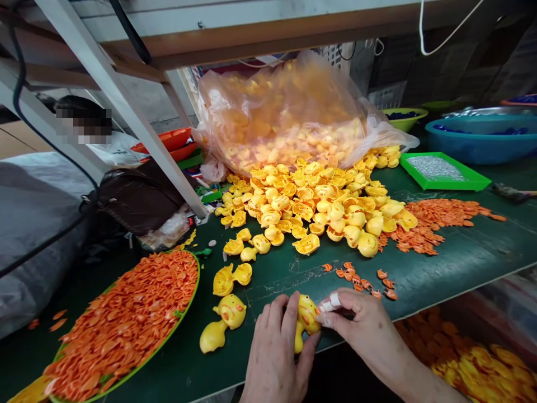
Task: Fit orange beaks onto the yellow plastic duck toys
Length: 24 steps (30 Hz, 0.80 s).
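- Left hand (274, 350) clasps a yellow duck piece (307, 312), about five o'clock in view.
- Right hand (363, 322) touches its edge; whether it pinches anything, I cannot tell.
- From that piece: orange bits (390, 294) at two o'clock, yellow heap (308, 210) at twelve, green-rimmed plate (183, 320) at nine.
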Each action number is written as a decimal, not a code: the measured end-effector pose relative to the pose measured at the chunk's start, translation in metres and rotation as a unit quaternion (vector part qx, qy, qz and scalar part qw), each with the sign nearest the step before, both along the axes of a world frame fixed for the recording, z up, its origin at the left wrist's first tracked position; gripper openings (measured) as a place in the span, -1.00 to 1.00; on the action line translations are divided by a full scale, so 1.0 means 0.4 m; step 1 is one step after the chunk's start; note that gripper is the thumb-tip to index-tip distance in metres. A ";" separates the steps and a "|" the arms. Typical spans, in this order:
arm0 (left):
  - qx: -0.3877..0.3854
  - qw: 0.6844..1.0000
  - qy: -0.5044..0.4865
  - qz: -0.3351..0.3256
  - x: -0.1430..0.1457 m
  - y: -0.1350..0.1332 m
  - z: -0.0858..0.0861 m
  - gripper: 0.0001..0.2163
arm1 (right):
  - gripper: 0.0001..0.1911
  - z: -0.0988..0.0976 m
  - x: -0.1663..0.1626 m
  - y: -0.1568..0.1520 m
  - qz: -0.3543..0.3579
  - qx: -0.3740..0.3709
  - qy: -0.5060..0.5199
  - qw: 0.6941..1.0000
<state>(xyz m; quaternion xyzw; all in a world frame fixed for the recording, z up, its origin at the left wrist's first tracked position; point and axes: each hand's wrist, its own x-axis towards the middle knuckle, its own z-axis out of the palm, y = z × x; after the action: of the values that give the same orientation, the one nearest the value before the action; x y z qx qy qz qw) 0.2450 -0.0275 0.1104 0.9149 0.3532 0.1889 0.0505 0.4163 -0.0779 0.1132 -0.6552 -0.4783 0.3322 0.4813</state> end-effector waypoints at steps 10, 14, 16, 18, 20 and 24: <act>0.025 1.000 0.003 -0.003 0.003 -0.004 -0.002 -0.52 | -0.94 0.011 -0.002 0.023 0.018 -0.025 -0.012 0.999; 0.035 0.999 0.002 -0.002 0.003 -0.006 -0.001 -0.52 | -0.94 0.022 0.004 0.024 0.055 -0.029 -0.119 0.991; 0.036 0.999 0.005 0.002 0.003 -0.006 -0.001 -0.54 | -0.93 0.029 0.008 0.024 0.081 -0.022 -0.275 0.958; 0.037 0.999 0.006 0.006 0.003 -0.005 -0.001 -0.55 | -0.88 0.032 0.013 0.023 0.119 -0.012 -0.426 0.897; 0.037 0.999 0.002 0.002 0.002 -0.004 0.000 -0.55 | -0.86 0.032 0.021 0.020 0.173 0.021 -0.509 0.843; 0.028 1.000 -0.001 -0.013 -0.004 -0.003 0.002 -0.55 | -0.75 0.042 0.043 0.014 0.251 0.081 -0.535 0.803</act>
<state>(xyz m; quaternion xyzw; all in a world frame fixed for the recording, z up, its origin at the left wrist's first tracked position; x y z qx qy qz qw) 0.2436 -0.0289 0.1112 0.9201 0.3362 0.1992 0.0280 0.4336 -0.0723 0.1299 -0.5448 -0.8326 -0.0019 0.0999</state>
